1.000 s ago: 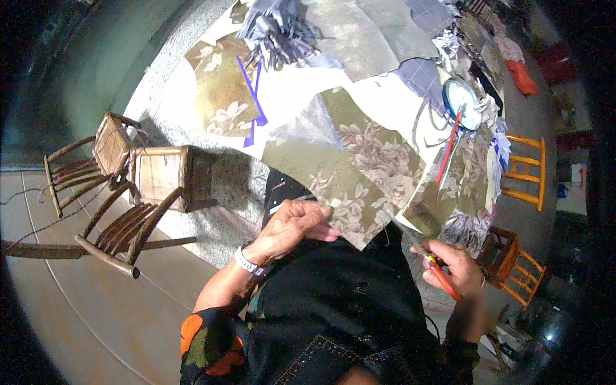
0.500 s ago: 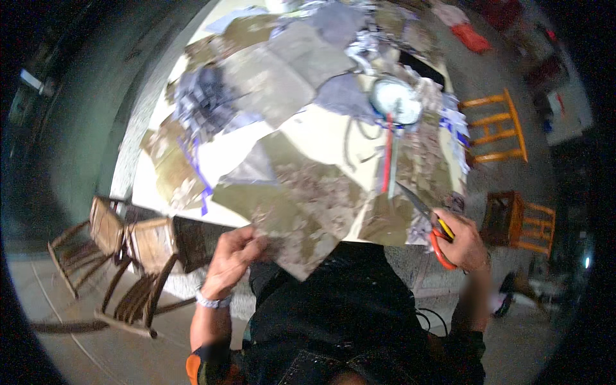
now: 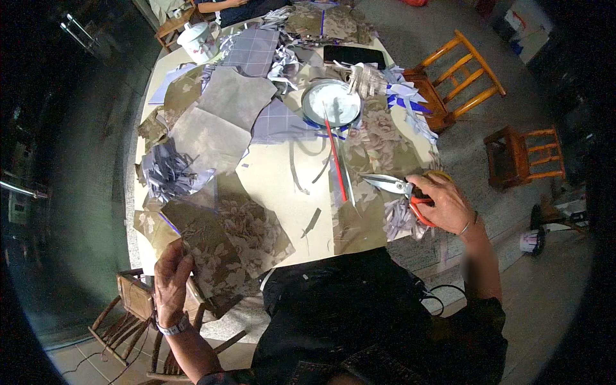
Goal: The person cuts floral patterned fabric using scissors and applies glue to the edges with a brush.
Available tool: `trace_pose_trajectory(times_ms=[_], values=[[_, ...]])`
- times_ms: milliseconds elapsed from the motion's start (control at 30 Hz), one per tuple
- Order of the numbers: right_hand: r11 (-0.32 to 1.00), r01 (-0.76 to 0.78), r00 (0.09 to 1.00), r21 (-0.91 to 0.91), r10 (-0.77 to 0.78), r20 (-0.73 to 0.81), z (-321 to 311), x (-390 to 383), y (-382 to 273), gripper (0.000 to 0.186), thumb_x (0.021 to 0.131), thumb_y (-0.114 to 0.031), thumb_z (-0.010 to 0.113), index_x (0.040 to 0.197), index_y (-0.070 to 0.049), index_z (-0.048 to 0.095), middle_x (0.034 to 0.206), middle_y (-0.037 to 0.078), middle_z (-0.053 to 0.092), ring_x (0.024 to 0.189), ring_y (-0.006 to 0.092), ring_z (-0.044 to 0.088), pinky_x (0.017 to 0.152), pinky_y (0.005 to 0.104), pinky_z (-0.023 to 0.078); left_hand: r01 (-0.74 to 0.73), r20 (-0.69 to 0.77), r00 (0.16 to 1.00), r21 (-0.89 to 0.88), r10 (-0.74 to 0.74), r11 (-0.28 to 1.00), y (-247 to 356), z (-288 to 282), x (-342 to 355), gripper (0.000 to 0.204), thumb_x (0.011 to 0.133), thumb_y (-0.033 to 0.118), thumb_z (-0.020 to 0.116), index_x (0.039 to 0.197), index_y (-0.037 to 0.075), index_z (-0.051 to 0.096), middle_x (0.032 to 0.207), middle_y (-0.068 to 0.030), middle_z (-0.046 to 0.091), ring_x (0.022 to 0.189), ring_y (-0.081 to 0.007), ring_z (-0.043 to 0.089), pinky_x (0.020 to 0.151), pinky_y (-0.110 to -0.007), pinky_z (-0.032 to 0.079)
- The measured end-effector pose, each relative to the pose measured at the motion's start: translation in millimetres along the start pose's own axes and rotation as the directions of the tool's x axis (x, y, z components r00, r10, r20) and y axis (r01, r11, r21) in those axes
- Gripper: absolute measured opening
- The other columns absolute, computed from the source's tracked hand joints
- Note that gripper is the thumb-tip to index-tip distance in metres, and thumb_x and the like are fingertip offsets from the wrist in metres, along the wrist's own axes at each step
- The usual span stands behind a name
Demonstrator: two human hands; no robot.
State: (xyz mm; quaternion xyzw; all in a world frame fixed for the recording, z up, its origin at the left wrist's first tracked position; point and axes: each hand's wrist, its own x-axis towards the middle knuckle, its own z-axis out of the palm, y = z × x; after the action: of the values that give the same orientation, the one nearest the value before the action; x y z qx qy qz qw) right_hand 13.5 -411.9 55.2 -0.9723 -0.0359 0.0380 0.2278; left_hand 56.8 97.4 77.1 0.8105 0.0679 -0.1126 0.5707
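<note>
My left hand (image 3: 171,282) pinches the left edge of a brown floral sheet (image 3: 228,237), which hangs partly over the table's near edge. Whether it is paper or cloth, I cannot tell. In my right hand (image 3: 449,204) is a pair of scissors (image 3: 387,184) with red and yellow handles, blades slightly parted and pointing left. They are held over another brown floral piece (image 3: 359,224), beside a heap of thin cut strips (image 3: 404,218). A round dish of white paste (image 3: 330,102) stands beyond, a red stick (image 3: 338,167) leaning from it.
Grey sheets (image 3: 218,119) and shredded strips (image 3: 168,170) cover the table's left side. At the far end are a lidded mug (image 3: 197,45), a black flat device (image 3: 353,56) and another person's hand (image 3: 221,5). Wooden chairs stand right (image 3: 459,77) and lower left (image 3: 131,308).
My left hand has moved left, carrying the floral sheet away from the middle of the table. The scissors have shifted slightly and now point more to the left. The view has turned.
</note>
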Motion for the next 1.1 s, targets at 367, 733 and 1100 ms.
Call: trace_pose_trajectory(times_ms=[367,733,1100], values=[[0.998,-0.006,1.000,-0.061,0.007,0.022,5.9,6.2,-1.6,0.053,0.080,-0.002,0.067,0.131,-0.006,0.056,0.104,0.019,0.055,0.096,0.0380,0.057,0.085,0.0446,0.048,-0.143,0.462,0.887,0.235,0.019,0.961,91.1,-50.3,37.0,0.031,0.091,-0.005,0.057,0.122,-0.003,0.064,0.104,-0.0084,0.068,0.087,-0.0139,0.062,0.076,-0.029,0.052],[0.985,-0.011,1.000,-0.174,0.011,-0.001,8.9,4.9,-12.1,0.056,0.080,-0.002,0.069,0.134,-0.008,0.055,0.110,0.019,0.054,0.101,0.0402,0.057,0.088,0.0448,0.049,-0.429,0.437,0.886,0.652,0.152,0.625,20.0,-18.1,136.2,0.035,0.090,-0.001,0.056,0.125,0.004,0.063,0.120,-0.0177,0.067,0.103,-0.0318,0.066,0.091,-0.041,0.052],[0.993,-0.043,0.998,-0.114,0.037,-0.051,-9.0,-0.8,-50.7,0.053,0.083,0.001,0.067,0.135,-0.002,0.053,0.125,0.021,0.055,0.115,0.0404,0.055,0.099,0.0437,0.046,-0.585,0.170,0.786,0.515,0.594,0.627,-5.9,51.2,33.5,0.031,0.088,-0.001,0.061,0.119,0.002,0.061,0.114,-0.0172,0.063,0.103,-0.0326,0.063,0.085,-0.041,0.054]])
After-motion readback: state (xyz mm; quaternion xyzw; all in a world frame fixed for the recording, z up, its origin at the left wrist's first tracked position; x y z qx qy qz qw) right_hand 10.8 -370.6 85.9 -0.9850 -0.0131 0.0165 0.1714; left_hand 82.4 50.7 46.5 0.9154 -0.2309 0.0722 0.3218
